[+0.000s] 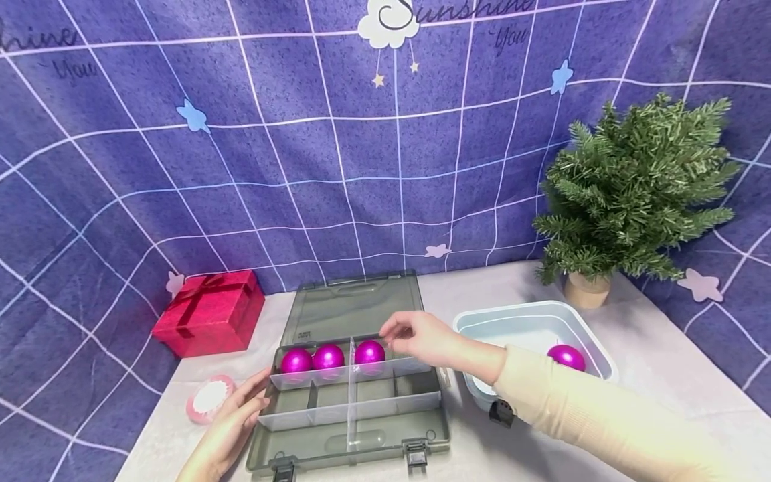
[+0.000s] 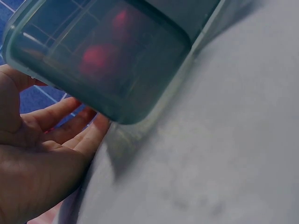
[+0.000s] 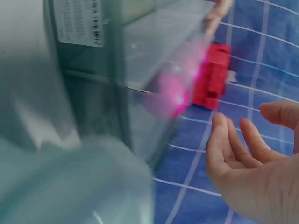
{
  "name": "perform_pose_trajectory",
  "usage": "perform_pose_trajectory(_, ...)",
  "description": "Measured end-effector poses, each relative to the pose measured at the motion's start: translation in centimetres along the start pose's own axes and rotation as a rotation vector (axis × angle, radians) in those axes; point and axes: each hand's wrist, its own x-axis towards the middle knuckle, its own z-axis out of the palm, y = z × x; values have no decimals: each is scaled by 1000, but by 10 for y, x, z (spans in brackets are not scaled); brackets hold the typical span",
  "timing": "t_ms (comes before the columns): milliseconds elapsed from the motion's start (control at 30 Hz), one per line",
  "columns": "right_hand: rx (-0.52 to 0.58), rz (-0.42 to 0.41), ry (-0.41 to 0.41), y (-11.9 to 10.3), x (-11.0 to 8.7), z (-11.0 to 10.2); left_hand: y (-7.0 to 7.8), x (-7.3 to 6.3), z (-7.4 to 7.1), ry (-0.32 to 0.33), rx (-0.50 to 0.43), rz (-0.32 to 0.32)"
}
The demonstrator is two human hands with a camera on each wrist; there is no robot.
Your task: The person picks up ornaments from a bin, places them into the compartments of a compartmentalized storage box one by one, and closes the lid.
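Observation:
A grey translucent divided box (image 1: 301, 444) lies with its lid (image 1: 355, 304) folded back behind it. In its back row, two shiny magenta balls (image 1: 296, 363) sit left of the middle divider and a third magenta ball (image 1: 370, 355) just right of it. My left hand (image 1: 231, 418) touches the box's left side wall with its fingers. Just right of the third ball, my right hand (image 1: 426, 338) hovers over the back row. The right wrist view shows this hand (image 3: 254, 168) with thumb and fingers apart and nothing between them.
A pale blue basin (image 1: 530, 311) right of the box holds another magenta ball (image 1: 566, 358). Behind the basin stands a small artificial fir tree (image 1: 638, 187) in a wooden pot. A red gift box (image 1: 211, 313) and a pink and white round object (image 1: 210, 399) lie at left.

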Motion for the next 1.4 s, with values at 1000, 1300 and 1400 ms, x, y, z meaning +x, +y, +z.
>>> perform_pose_trajectory(1000,-18,92,156,84,-149,-133,-3,2,0,7,11,4)
perform_pose_trajectory(1300,-123,163,114,99,-162,-148,-7,2,-2,-17,-34,53)
perform_pose_trajectory(1400,-108,175,81,100,-164,-147,-8,3,-1,-28,-50,69)
